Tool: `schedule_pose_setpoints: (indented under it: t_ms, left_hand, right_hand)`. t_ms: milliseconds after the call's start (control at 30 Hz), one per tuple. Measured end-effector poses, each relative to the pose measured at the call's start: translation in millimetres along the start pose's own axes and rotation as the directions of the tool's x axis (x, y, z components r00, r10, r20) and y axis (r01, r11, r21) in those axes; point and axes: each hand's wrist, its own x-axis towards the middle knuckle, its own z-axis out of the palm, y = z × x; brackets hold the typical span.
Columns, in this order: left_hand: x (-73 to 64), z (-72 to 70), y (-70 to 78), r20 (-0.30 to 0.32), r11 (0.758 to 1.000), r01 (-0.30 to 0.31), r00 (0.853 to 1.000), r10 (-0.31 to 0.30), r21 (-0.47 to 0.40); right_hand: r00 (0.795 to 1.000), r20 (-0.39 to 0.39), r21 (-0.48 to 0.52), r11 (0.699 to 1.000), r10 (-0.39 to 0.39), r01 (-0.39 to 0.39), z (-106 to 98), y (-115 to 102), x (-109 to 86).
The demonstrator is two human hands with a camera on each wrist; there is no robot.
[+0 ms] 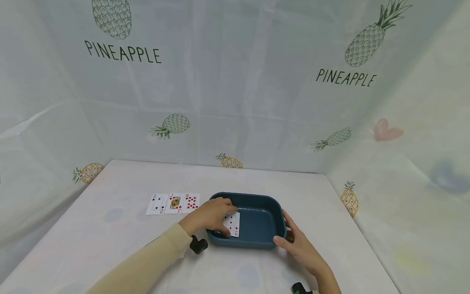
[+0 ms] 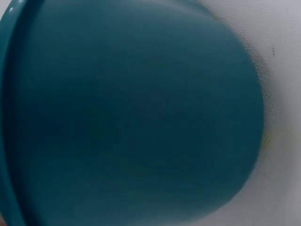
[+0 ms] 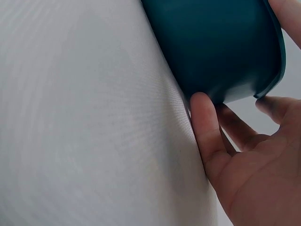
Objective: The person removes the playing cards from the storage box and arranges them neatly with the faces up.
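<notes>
plainly, cards [image 1: 175,203] show 2 and j; cloth [image 1: 238,81] says "pineapple"

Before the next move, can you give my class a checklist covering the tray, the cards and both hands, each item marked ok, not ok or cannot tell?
1. Right hand holding the blue tray: ok; it grips the right end, thumb at the rim.
2. Row of three cards face up on the table: ok; they lie left of the tray.
3. Diamond card face up at the tray's left end: ok.
4. That card's whole face in view: not ok; the left hand covers part of it.
5. Left hand's grip on that card: cannot tell; thumb and fingers are at it, but a firm pinch doesn't show.
</notes>
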Motion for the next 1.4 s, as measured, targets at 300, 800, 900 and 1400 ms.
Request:
schedule_pose_setpoints:
  t_ms: [300,800,900,1400]
  left_hand:
    - [9.2,2.8,4.3,0.053,0.99,0.029,0.998,-0.037,0.137]
    - [18.1,13.3,-12.6,-0.003,0.999,0.019,1.0,-0.019,-0.038]
    - [17.9,11.5,-12.5,-0.021,0.997,0.003,1.0,-0.005,-0.072]
    - [18.5,11.6,-11.3,-0.066,0.987,-0.017,0.998,0.007,-0.158]
  right_hand:
    - [1.0,0.0,-0.001,1.0,0.005,-0.005,-0.6,0.6,0.0]
    - [1.0,0.008,0.005,1.0,-0.008,0.008,2.5,-3.6,0.2]
    - [1.0,0.005,0.004,1.0,-0.006,0.006,2.2,-3.2,0.2]
    - [1.0,-0.001,0.002,1.0,-0.005,0.005,0.6,1.0,1.1]
